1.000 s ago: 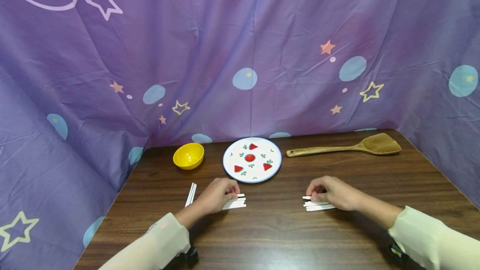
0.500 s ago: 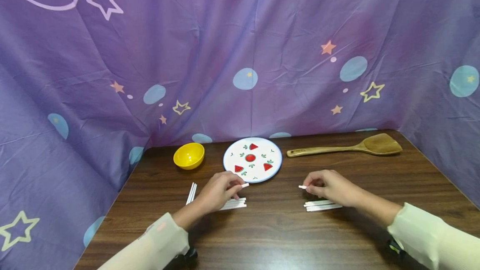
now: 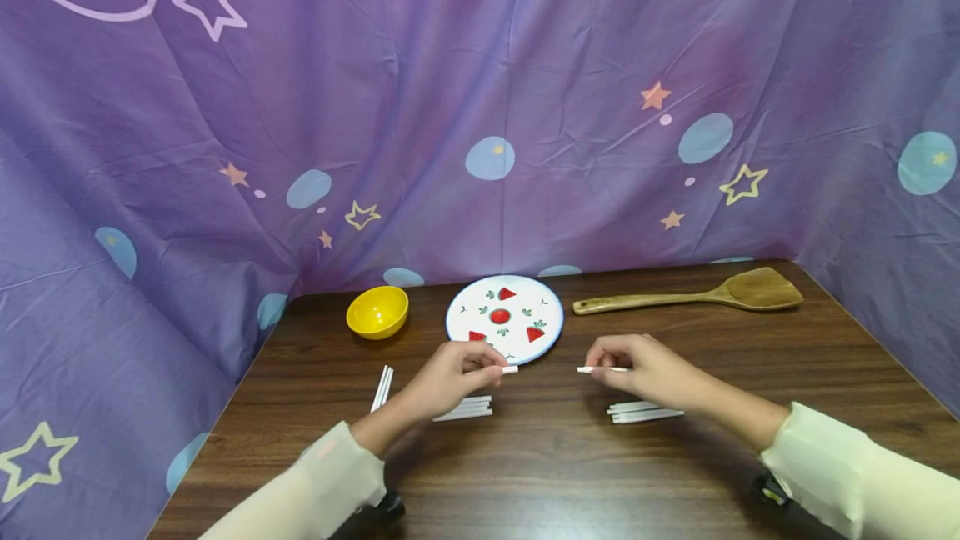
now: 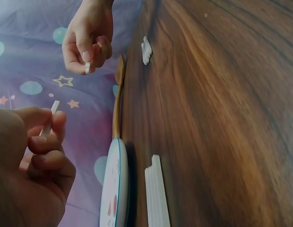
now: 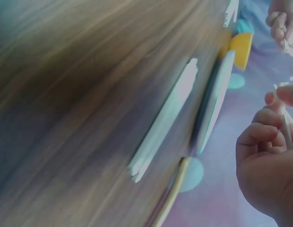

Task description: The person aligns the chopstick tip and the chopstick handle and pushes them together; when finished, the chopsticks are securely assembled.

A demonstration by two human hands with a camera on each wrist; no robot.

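My left hand (image 3: 453,377) pinches a thin white stick (image 3: 511,370) between thumb and fingers, held above the table by the plate's near edge. Opposite it, my right hand (image 3: 648,369) pinches another white stick (image 3: 584,370). The two stick ends point towards each other with a gap between them. Most of the right stick (image 5: 287,130) runs back along the palm in the right wrist view. Beneath the left hand lies a row of several white sticks (image 3: 468,408), partly hidden. A similar row of white sticks (image 3: 637,412) lies below the right hand.
A white plate (image 3: 551,344) with red fruit prints is at the back middle. Left of it stands a yellow bowl (image 3: 377,313); to the right lies a wooden spatula (image 3: 750,290). More white sticks (image 3: 382,387) lie at the left. A purple curtain (image 3: 420,90) hangs behind the table.
Both hands have lifted one white stick each from the rows on the table. They have moved up and inward, bringing the stick ends closer together.
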